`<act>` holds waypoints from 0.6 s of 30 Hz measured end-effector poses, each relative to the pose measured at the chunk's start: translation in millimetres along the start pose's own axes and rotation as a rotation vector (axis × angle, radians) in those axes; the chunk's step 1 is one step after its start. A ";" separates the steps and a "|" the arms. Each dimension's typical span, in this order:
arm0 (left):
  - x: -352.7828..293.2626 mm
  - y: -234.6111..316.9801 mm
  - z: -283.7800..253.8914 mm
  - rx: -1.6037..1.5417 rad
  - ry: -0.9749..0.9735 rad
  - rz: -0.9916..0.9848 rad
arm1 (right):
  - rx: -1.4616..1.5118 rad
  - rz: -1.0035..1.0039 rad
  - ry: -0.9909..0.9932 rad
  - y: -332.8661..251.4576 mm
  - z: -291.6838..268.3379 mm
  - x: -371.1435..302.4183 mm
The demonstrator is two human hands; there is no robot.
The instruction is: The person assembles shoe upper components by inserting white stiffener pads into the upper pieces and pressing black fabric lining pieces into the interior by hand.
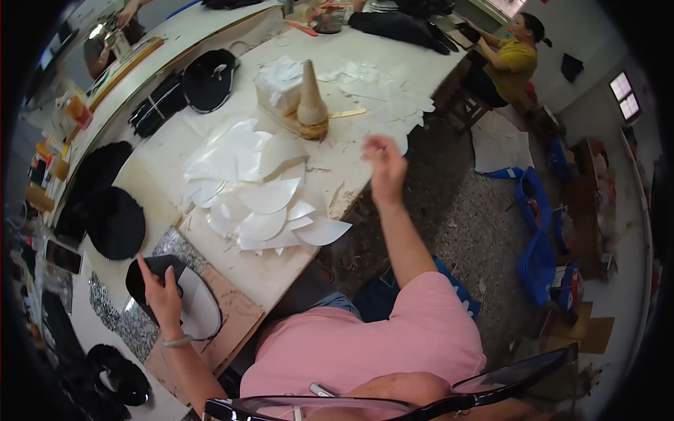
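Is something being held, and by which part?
The left grip lies over the rounded black-and-white piece; any hold is unclear. The right grip seems empty.

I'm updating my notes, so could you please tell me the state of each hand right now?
Left hand: on the black-and-white piece, index finger extended; whether it grips cannot be told.
Right hand: partly open, blurred, nothing visible in it.

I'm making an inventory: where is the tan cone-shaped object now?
In the head view, the tan cone-shaped object stands at upper centre, right of the white bundle, left of the flat stick.
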State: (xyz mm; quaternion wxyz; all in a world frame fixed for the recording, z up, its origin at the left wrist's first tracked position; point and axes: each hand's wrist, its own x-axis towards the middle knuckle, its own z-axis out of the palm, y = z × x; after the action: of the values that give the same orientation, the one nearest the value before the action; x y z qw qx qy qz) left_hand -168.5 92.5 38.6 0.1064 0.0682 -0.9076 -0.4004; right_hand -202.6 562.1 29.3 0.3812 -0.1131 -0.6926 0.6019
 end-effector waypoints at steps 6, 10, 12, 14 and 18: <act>25.3 9.5 -92.2 -0.788 -0.156 -0.135 | -0.987 0.020 0.038 125.0 -100.7 159.5; 7.7 37.0 -172.9 -0.624 -0.127 0.049 | -1.222 0.011 -0.320 146.5 -87.5 201.9; 0.9 12.8 -206.1 -0.452 -0.256 0.132 | -1.141 0.082 -0.441 148.2 -98.3 220.6; -6.5 18.3 -190.5 -0.202 -0.302 0.049 | -1.060 0.151 -0.533 133.5 -106.1 226.2; -36.1 53.3 -128.0 0.363 -0.465 0.115 | -1.003 0.200 -0.591 121.5 -118.0 243.1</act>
State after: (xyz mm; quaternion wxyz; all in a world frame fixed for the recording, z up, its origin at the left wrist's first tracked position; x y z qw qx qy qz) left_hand -103.9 44.6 157.1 -0.0957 -0.0589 -0.9667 -0.2299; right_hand -327.2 830.3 11.0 0.0135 -0.1720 -0.9553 0.2399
